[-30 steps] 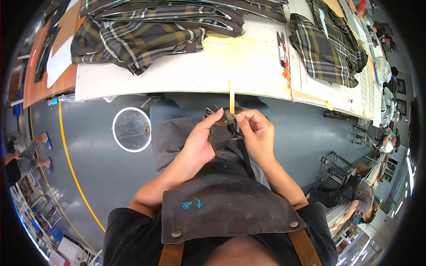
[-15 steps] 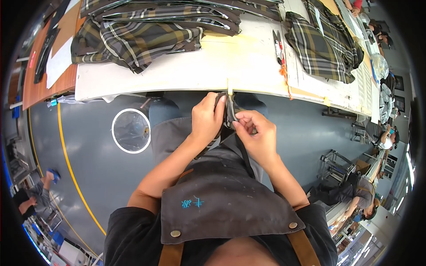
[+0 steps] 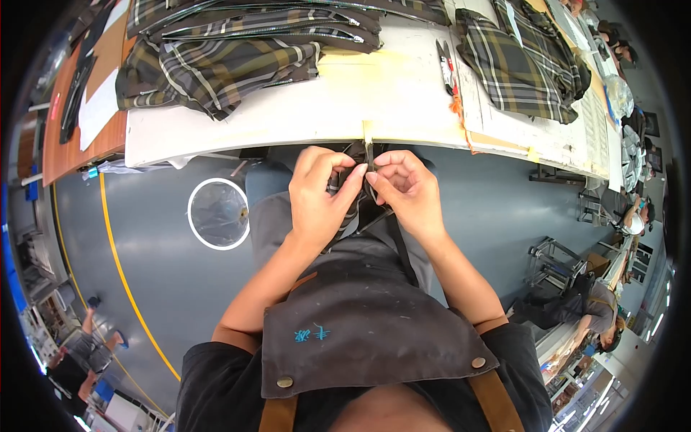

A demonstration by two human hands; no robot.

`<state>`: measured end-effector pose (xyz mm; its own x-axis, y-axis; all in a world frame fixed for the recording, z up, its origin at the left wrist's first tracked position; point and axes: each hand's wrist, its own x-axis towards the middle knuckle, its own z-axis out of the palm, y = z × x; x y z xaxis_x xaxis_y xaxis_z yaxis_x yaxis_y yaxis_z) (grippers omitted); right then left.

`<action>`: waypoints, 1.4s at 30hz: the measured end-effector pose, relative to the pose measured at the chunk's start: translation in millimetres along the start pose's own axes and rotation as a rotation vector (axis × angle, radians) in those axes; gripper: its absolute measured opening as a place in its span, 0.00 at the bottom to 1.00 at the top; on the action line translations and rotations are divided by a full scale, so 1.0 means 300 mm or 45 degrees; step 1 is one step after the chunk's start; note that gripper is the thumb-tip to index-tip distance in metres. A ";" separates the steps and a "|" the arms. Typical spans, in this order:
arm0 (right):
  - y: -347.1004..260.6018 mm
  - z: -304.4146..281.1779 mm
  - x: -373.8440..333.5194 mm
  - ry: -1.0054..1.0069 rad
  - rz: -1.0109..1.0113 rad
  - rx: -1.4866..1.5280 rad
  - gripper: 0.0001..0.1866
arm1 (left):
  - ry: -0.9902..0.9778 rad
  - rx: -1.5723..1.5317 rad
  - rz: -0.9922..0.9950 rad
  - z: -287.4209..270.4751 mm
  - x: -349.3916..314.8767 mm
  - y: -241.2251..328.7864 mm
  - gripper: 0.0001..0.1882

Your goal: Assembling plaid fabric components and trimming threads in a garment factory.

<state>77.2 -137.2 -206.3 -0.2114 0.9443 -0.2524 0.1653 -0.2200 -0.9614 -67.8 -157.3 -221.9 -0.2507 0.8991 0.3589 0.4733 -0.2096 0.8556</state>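
Only clear txt: blue lettering (image 3: 312, 333), approx. two chars side by side, is on the bib of the dk brown apron (image 3: 389, 353), L of ctr, near the L stud (image 3: 285, 382). Any print on the white paper (image 3: 98, 108), far L, or the red-and-black tool (image 3: 447, 75) is too sm. to read.

- Left forearm (image 3: 270, 281) and right forearm (image 3: 464, 281), both bare, angle inward from bent elbows, reaching away from the body.
- Both wrists look nearly straight.
- Left grip (image 3: 317, 194): a bare hand, back turned outward, fingers curled, thumb pointing inward and pinched near the forefinger.
- Right grip (image 3: 414, 194): a bare hand mirroring it, fingers bent, thumb and forefinger pinching.
- The thumb tips are close together.
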 end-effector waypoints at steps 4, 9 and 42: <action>-0.013 0.003 -0.002 -0.003 0.001 0.030 0.10 | -0.355 -0.369 -0.561 -0.021 0.021 0.029 0.04; -0.013 -0.009 0.005 -0.050 0.049 0.101 0.10 | -0.488 -0.547 -0.696 -0.033 0.037 -0.009 0.03; -0.053 0.006 0.055 0.122 -0.485 -0.431 0.04 | -0.464 -0.347 -0.463 -0.020 0.080 0.027 0.02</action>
<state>69.3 -118.7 -195.5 -0.2309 0.9636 0.1346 0.3996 0.2201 -0.8899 -75.0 -139.8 -204.0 -0.0266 0.9959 -0.0863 0.1646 0.0895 0.9823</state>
